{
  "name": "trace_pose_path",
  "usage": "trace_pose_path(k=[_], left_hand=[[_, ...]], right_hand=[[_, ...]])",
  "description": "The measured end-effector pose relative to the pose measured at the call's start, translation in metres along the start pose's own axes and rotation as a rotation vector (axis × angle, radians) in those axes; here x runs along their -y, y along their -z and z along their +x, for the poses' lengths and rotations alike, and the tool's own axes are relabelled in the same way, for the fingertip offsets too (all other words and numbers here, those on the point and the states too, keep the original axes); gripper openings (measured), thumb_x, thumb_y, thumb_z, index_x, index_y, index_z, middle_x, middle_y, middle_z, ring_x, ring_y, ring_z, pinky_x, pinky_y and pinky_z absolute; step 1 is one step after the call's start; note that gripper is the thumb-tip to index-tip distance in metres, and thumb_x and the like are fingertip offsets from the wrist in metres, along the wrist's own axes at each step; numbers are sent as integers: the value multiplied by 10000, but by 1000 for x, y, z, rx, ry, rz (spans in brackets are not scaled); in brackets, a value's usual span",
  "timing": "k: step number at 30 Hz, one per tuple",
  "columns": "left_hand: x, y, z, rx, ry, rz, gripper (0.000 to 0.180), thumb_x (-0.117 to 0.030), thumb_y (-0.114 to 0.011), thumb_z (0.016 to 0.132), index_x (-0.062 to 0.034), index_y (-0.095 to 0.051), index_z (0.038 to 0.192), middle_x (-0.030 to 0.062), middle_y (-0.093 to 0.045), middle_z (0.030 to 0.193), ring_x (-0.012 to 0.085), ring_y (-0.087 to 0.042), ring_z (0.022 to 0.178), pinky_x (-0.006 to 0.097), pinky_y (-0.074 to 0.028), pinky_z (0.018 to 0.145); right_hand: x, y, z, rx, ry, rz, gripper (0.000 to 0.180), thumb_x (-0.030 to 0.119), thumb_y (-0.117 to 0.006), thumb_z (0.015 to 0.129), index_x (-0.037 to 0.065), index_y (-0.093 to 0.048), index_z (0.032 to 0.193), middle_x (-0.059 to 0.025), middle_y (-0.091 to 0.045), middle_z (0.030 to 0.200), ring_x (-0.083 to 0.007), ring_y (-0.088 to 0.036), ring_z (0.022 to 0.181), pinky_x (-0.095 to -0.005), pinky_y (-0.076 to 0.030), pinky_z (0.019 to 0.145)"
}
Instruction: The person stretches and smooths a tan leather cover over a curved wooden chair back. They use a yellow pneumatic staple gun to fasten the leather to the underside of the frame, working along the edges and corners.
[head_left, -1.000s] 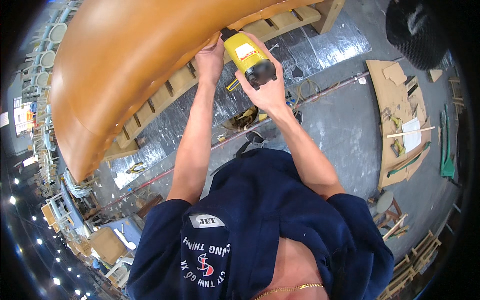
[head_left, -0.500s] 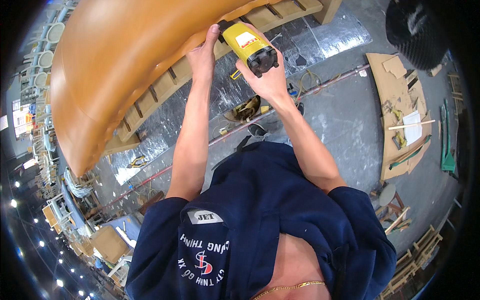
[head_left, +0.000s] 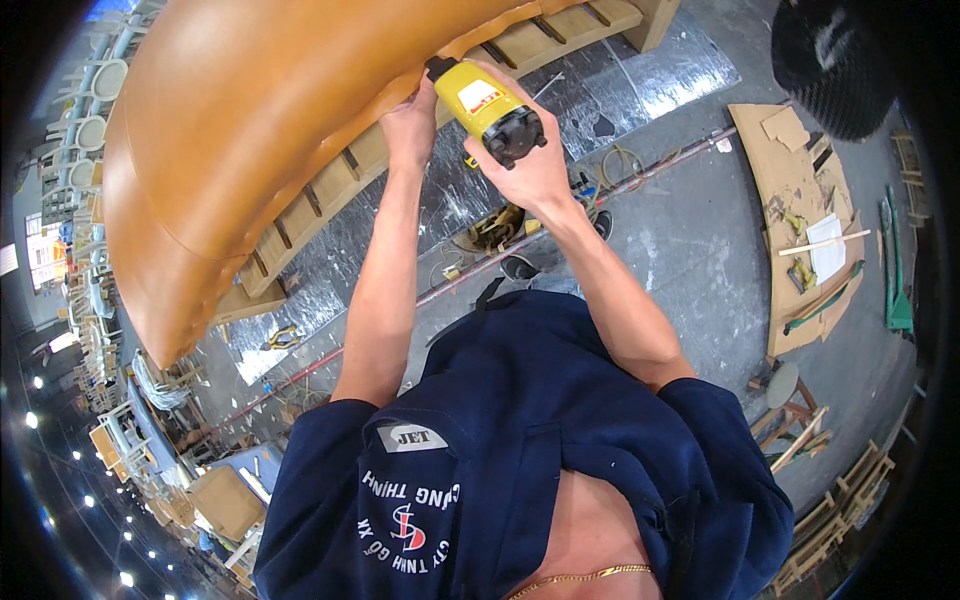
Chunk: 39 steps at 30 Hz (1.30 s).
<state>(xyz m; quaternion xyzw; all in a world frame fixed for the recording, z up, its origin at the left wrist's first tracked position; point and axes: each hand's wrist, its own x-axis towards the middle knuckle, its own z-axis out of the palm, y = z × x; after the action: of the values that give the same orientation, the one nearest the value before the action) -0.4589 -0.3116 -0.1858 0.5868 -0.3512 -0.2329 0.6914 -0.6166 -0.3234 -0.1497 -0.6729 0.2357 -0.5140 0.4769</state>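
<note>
Yellow staple gun: black rear end toward the camera, nose against the lower edge of the tan leather upholstery, where it meets the slatted wooden frame. Right hand: fingers clenched around the gun body. Left hand: fingers pressing the leather edge just beside the nose. Below: grey floor with cardboard sheet well apart
</note>
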Motion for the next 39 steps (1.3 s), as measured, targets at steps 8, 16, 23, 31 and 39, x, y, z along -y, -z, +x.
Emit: trace_pose_path(k=[8,16,23,31,39], left_hand=[[-5,2,0,28,-25,2,236,-62,-618,944,8,-629,1170,59,-654,1149,141,-595,1050,297,-466,931],[7,22,-2,32,23,62,269,-115,-611,963,11,-629,1201,84,-652,1195,172,-585,1122,324,-452,980],[-5,25,-6,-5,-12,-26,281,-149,-656,945,31,-627,1159,100,-669,1111,182,-631,1019,329,-502,912],[-20,42,-20,-73,-63,-121,367,-262,-718,914,13,-625,1139,100,-661,1070,181,-623,972,325,-498,875],[-8,54,-14,-52,-159,142,361,-296,-696,934,9,-658,1124,79,-677,1075,170,-609,974,310,-484,870]], right_hand=[[8,-9,-6,-31,-66,24,674,8,-736,717,39,-526,1357,-167,-693,1138,-189,-680,1028,-319,-509,898],[15,-20,-12,13,-84,1,702,6,-745,693,54,-527,1359,-164,-692,1129,-214,-683,1035,-306,-499,906],[18,-23,-13,12,-222,70,671,-23,-723,715,62,-532,1353,-150,-692,1141,-189,-668,1049,-299,-490,921],[25,-37,-23,9,-88,48,688,-23,-735,706,41,-526,1359,-145,-667,1210,-174,-632,1109,-304,-476,955],[22,-51,-22,-7,-39,78,662,0,-717,715,54,-531,1348,-160,-666,1198,-181,-638,1108,-298,-476,943]])
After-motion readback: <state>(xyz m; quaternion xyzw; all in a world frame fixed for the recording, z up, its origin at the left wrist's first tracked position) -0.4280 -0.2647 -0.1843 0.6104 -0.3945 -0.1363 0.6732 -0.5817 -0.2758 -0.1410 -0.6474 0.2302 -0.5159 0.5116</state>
